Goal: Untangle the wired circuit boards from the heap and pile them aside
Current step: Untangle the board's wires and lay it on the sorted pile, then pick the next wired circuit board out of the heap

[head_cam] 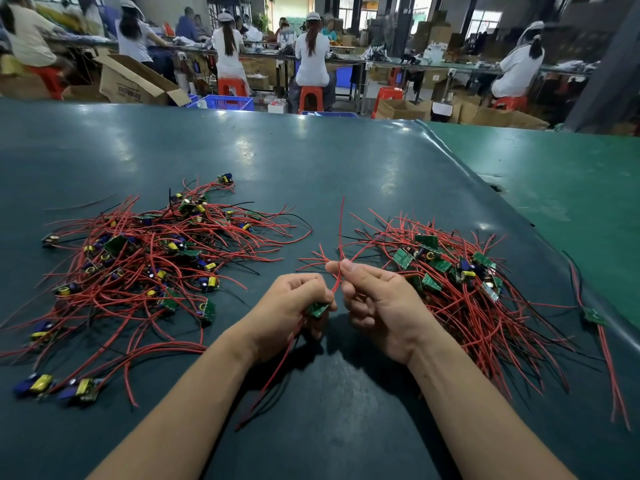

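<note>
Left hand (289,303) grips a small green circuit board (317,309), right hand (375,299) pinches its red wire (341,237). Tangled heap (138,261) sits left, another pile (460,282) right, on the dark green mat (311,161).

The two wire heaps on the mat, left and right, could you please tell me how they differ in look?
The left heap lies loose, wires running every way, while the right heap is tighter, its wires mostly trailing toward the near edge. In the left heap many boards show yellow and blue parts; in the right heap most show flat green faces. Both are red-wired boards on the mat.
</note>
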`<state>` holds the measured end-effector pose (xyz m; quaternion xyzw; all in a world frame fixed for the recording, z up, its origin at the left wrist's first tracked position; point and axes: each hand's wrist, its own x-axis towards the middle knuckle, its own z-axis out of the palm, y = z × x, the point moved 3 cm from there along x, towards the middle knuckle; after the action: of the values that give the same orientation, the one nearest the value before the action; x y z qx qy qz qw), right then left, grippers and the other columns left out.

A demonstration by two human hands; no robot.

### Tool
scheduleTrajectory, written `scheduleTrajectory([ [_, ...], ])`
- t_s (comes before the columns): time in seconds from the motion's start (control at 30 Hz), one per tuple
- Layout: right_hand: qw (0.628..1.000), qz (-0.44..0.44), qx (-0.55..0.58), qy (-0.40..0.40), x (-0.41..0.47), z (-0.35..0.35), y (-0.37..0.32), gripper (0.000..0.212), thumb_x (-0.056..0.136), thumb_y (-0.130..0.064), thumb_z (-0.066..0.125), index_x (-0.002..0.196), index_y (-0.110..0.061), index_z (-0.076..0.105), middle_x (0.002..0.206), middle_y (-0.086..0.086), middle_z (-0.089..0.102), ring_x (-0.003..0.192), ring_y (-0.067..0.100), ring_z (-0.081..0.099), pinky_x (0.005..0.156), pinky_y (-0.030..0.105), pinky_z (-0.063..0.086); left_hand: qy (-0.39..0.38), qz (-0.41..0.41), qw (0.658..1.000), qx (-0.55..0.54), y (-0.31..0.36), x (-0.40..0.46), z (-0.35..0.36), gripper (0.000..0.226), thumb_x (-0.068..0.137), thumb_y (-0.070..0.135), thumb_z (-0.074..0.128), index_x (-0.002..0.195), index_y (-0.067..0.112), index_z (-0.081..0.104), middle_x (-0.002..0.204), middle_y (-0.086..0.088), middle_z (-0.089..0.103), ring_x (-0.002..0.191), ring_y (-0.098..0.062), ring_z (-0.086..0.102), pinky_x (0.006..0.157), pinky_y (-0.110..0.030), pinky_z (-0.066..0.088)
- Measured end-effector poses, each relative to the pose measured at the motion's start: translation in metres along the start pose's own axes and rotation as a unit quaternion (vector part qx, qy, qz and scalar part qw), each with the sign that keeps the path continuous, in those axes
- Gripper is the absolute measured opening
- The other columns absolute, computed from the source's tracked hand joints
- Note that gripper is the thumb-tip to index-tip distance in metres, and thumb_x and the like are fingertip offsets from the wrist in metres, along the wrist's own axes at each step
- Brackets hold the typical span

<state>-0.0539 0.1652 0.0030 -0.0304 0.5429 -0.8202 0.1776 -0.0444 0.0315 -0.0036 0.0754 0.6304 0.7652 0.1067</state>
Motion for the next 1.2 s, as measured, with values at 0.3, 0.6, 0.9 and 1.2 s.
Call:
scheduleTrajectory([
  [0.3,0.999,-0.027,-0.002,0.044,0.003,0.000,0.001,0.020,0.072,-0.030,0.072,0.076,-0.011,0.077,0.052,-0.005,0.049,0.035,0.002,0.030,0.032,0.013,0.022,-0.017,-0.016,1.000,-0.017,0.002,-0.001,0.000,0.013,0.060,0.011,0.054,0.050,0.019,0.050,0.053,-0.004,0.047,0.042,-0.017,0.036,0.041,-0.021,0.035],
  [0.6,0.971,-0.058,0.181,0.145,0.006,-0.019,-0.016,0.019,0.094,-0.015,0.057,0.079,-0.006,0.063,0.048,-0.008,0.044,0.031,0.002,0.029,0.029,0.011,0.020,-0.079,-0.018,0.997,-0.020,0.004,-0.004,0.003,0.011,0.058,0.010,0.054,0.053,0.015,0.046,0.053,-0.003,0.049,0.045,-0.018,0.037,0.043,-0.019,0.035],
  [0.9,0.964,-0.080,0.192,0.167,0.007,-0.019,-0.016,0.032,0.098,-0.018,0.054,0.067,-0.010,0.050,0.040,-0.008,0.032,0.028,0.002,0.023,0.027,0.014,0.019,-0.121,-0.020,0.992,-0.024,0.005,-0.006,0.005,0.016,0.052,0.021,0.061,0.051,0.016,0.046,0.056,-0.005,0.050,0.046,-0.017,0.036,0.043,-0.018,0.035],
  [1.2,0.987,-0.020,-0.147,0.059,-0.004,-0.007,-0.001,0.040,0.068,-0.058,0.069,0.070,-0.018,0.069,0.052,-0.004,0.045,0.036,0.006,0.034,0.035,0.013,0.021,0.011,0.035,0.995,-0.091,0.006,-0.002,-0.011,0.013,0.080,0.021,0.068,0.070,0.014,0.072,0.056,0.004,0.052,0.042,-0.007,0.044,0.039,-0.018,0.037],
])
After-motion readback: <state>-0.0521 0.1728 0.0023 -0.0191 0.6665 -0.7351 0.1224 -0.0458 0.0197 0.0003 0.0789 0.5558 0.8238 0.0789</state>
